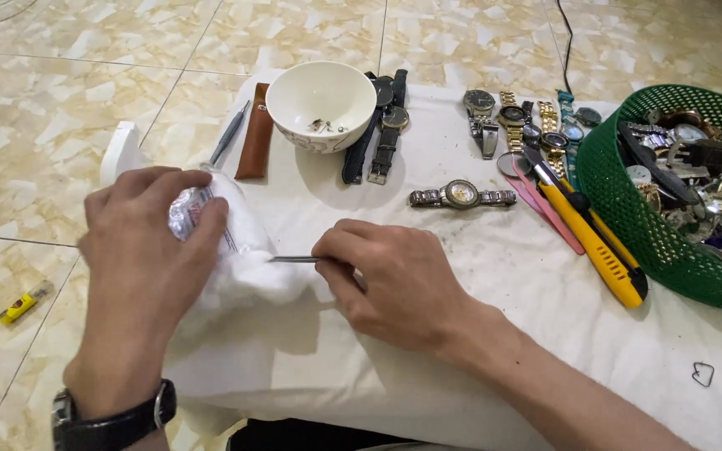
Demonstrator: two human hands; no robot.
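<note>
My left hand [148, 259] grips a clear plastic bag of white cotton [240, 250] that lies on the white cloth [428, 334] at the left. My right hand [386, 280] holds thin metal tweezers [294, 260], and their tip pokes into the cotton at the bag's open end. A black wristwatch sits on my left wrist. A silver watch with a metal band [461, 196] lies on the cloth beyond my right hand.
A white bowl [321, 104] with small metal parts stands at the back. Beside it lie a brown leather case [255, 144], a metal tool and two dark-strapped watches [382, 125]. Several watches [528, 125], a yellow utility knife [599, 246] and a green mesh basket [628, 217] of watches sit right.
</note>
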